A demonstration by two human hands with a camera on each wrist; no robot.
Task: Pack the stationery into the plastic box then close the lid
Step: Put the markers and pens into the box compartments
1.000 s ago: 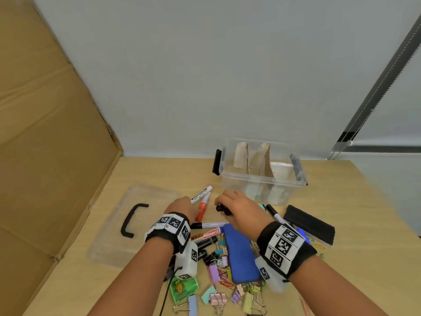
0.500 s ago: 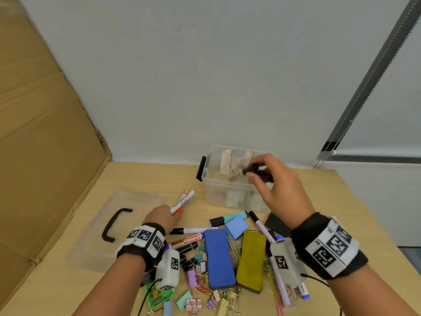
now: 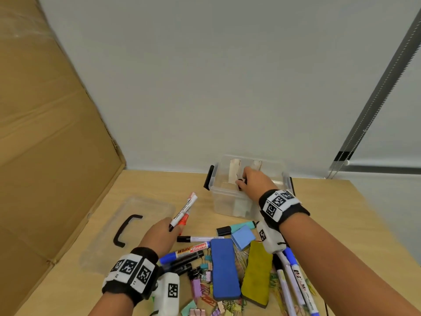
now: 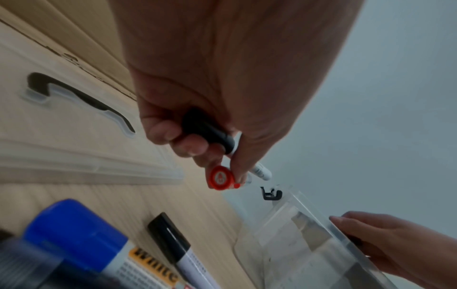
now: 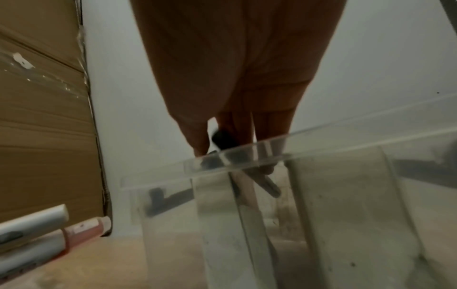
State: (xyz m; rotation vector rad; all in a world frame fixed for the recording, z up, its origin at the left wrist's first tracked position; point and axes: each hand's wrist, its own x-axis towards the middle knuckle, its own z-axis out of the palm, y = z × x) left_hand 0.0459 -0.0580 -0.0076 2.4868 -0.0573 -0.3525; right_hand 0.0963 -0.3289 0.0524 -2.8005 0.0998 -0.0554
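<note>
The clear plastic box (image 3: 219,197) with cardboard dividers stands open at the back of the wooden table. My right hand (image 3: 250,182) reaches over its front rim and grips a black marker (image 5: 222,139) whose lower end dips inside the box. My left hand (image 3: 164,231) hovers to the left of the box, holding two markers (image 3: 185,209), one with a black cap (image 4: 210,131) and one with a red cap (image 4: 220,178). The clear lid (image 3: 114,233) with its black handle lies flat on the left.
In front of the box lies a pile: blue eraser (image 3: 224,267), yellow-green eraser (image 3: 257,274), blue sticky notes (image 3: 242,236), several markers, pens and binder clips. A cardboard sheet (image 3: 45,156) leans along the left. The grey wall is close behind the box.
My right hand carried the black marker from the pile up to the box and now lowers it over the rim. The left hand lifted slightly with its two markers.
</note>
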